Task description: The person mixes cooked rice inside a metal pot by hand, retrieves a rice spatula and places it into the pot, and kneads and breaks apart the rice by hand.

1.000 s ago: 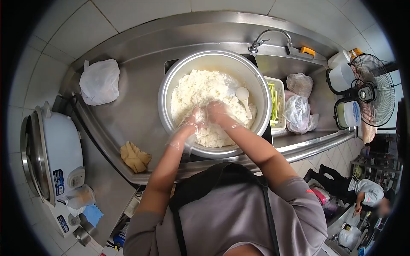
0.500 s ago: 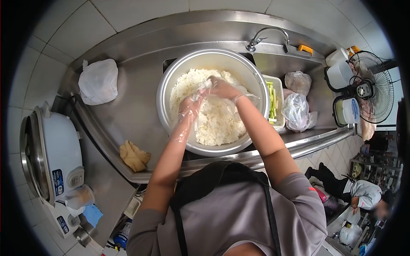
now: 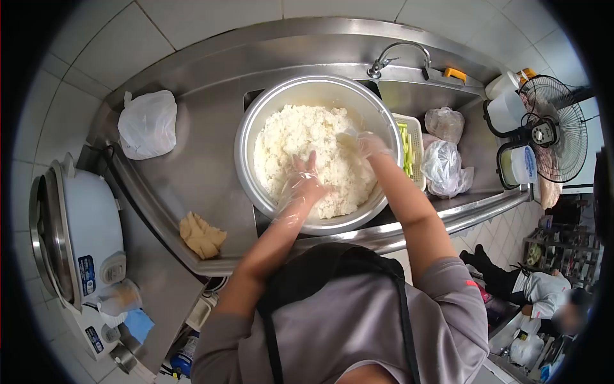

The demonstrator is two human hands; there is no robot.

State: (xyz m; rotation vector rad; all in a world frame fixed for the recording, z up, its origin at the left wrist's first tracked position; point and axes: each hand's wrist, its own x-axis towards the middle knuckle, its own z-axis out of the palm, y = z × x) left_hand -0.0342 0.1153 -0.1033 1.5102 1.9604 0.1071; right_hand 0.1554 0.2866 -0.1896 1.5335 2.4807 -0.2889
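Note:
A large round metal pot holds a mound of white rice. Over the lower middle of the rice is my left hand, in a clear plastic glove, its fingers spread and touching the rice. My right hand, also gloved in clear plastic, is at the pot's right inner side, where the white paddle lay before. Its fingers are blurred, and a pale shape beside them cannot be made out clearly.
The pot stands on a steel sink counter with a white bag and a tan cloth. To the right are a basket of green stalks, plastic bags, a faucet and a fan. A co-worker is farther off.
My hands have parted after being close together over the rice. The left one moved down with its fingers spread; the right one moved right to the pot's side.

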